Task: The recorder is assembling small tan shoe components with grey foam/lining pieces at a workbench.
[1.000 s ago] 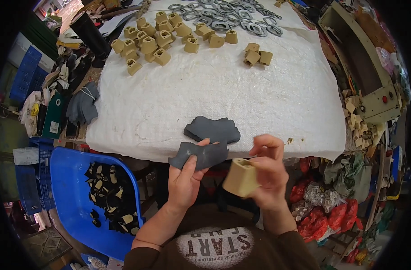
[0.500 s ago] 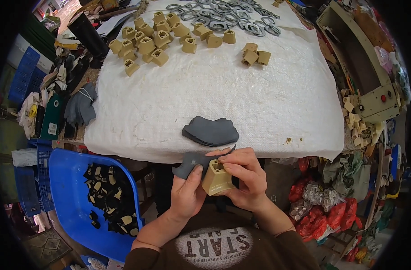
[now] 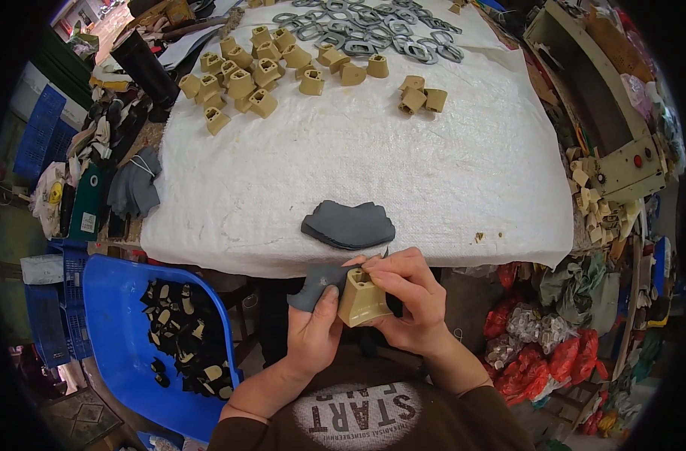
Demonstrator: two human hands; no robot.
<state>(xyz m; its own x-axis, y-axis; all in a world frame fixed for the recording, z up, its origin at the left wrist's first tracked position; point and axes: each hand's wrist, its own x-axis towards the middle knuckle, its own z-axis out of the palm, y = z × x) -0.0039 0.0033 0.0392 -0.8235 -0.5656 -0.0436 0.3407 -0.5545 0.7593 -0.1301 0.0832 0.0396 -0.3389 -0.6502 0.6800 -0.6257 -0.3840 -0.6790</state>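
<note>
Moved left, tan block (image 3: pixel 363 302) now meets grey piece (image 3: pixel 309 289) just off the surface (image 3: pixel 358 143), right hand (image 3: pixel 413 301) grip closed on block, left hand (image 3: pixel 313 334) pinching piece, contact seemingly one-sided, front face uncovered, more bare blocks (image 3: pixel 266 73) remaining.

Illumination is moderate and diffuse, brightest at the upper left. The white sheet (image 3: pixel 343 161) shows slight glare; shadows are soft. Fisheye distortion bends outer edges; corners are black.

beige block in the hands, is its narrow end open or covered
Open: the beige block shows dark hollows in its narrow end, beside the right hand.
</note>
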